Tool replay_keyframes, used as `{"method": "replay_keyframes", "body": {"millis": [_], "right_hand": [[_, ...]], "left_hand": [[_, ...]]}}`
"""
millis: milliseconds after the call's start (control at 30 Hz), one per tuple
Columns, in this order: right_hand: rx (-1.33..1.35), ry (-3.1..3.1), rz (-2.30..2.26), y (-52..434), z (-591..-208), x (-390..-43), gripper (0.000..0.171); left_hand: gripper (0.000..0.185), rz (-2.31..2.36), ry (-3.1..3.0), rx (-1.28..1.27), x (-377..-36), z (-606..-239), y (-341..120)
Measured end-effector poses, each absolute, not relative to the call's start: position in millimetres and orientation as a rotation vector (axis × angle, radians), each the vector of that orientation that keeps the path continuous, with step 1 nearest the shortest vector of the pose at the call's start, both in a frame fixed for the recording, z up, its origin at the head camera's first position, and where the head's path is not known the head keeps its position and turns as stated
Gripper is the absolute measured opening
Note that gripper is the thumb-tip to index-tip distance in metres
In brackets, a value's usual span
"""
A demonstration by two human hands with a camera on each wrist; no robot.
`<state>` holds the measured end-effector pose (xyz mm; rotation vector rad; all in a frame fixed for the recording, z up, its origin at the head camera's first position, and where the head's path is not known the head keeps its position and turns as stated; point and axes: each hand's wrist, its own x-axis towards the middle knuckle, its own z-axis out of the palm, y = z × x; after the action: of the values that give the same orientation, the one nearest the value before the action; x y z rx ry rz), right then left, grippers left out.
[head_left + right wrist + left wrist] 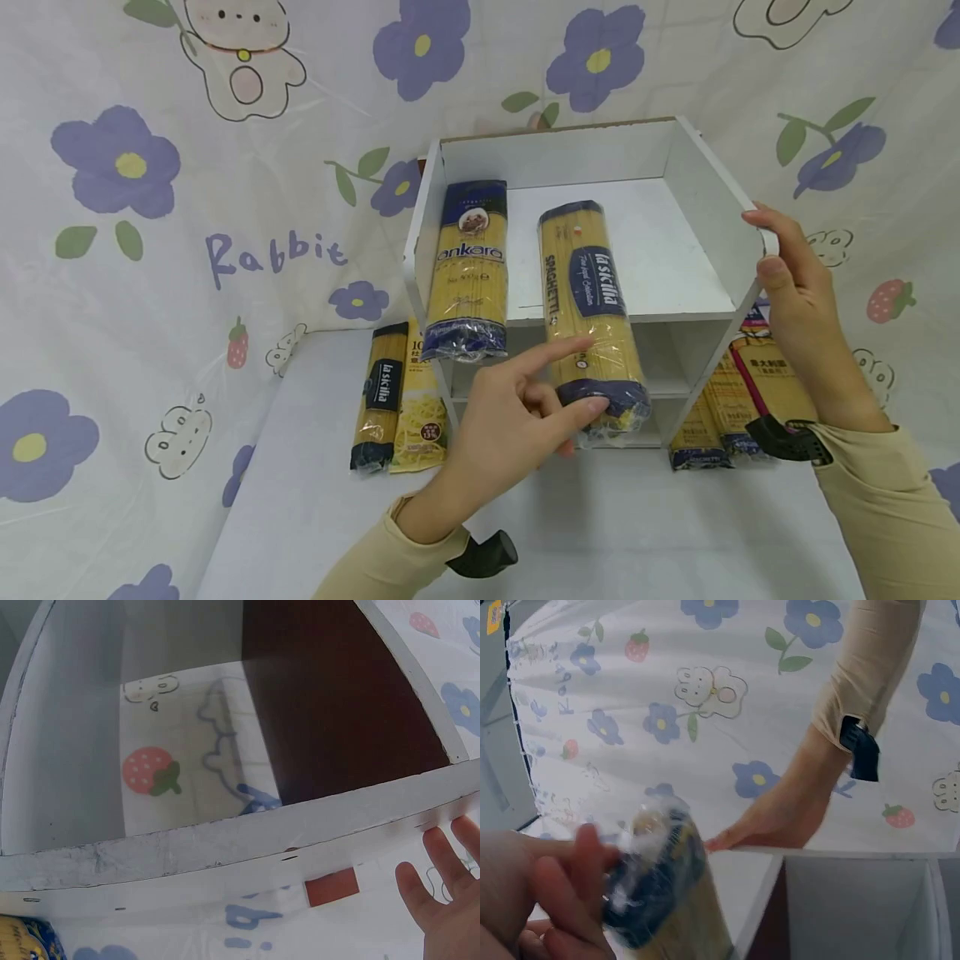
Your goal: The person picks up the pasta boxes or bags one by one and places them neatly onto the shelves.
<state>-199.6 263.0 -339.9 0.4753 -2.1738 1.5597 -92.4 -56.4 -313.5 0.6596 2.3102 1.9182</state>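
Observation:
In the head view, a long la sicilia spaghetti pack lies on the top tier of a white shelf unit, its lower end jutting past the front edge. My left hand grips that end, index finger stretched across the wrapper, thumb over the blue band, other fingers curled at the side. The left wrist view shows the crinkled blue end beside the blurred fingers. My right hand holds the front corner of the right side panel between thumb and index finger. To the left on that tier lies an ankara pasta pack.
On the white table, another la sicilia pack and a yellow pasta bag lean left of the shelf unit. Several pasta packs stand to its right, partly behind the right arm. Patterned cloth hangs behind.

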Motion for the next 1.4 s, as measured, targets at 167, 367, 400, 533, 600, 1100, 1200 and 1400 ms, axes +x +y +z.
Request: {"method": "replay_keyframes", "body": {"millis": [167, 367, 400, 533, 600, 1100, 1200, 1400], "right_hand": [[0.504, -2.152, 1.544, 263.8, -342.9, -201.8, 0.042], [0.546, -2.126, 1.521, 264.4, -345.8, -203.9, 0.041], [0.553, -2.12, 1.519, 264.4, -345.9, -204.2, 0.041], [0.549, -2.128, 1.517, 264.1, -344.9, -203.9, 0.041], [0.543, -2.138, 1.522, 263.7, -344.3, -203.5, 0.041], [0.544, -2.121, 1.524, 263.9, -343.6, -203.4, 0.042], [0.53, -2.126, 1.537, 264.1, -343.1, -202.8, 0.042], [0.558, -2.113, 1.527, 264.4, -344.4, -203.7, 0.042]], "left_hand": [[0.032, 2.004, 2.118, 0.714, -84.0, -312.2, -59.4], [0.036, 2.074, 1.671, 0.968, -75.0, -315.9, -60.0], [0.037, 2.071, 1.613, 1.0, -74.3, -316.7, -58.8], [0.04, 2.063, 1.47, 1.038, -73.4, -320.1, -55.2], [0.041, 2.067, 1.47, 1.037, -73.5, -321.9, -54.9], [0.053, 2.067, 1.564, 1.188, -76.4, -325.6, -51.3], [0.055, 2.063, 1.57, 1.2, -77.7, -325.7, -49.3], [0.05, 2.071, 1.651, 1.203, -85.2, -325.9, -47.1]]}}
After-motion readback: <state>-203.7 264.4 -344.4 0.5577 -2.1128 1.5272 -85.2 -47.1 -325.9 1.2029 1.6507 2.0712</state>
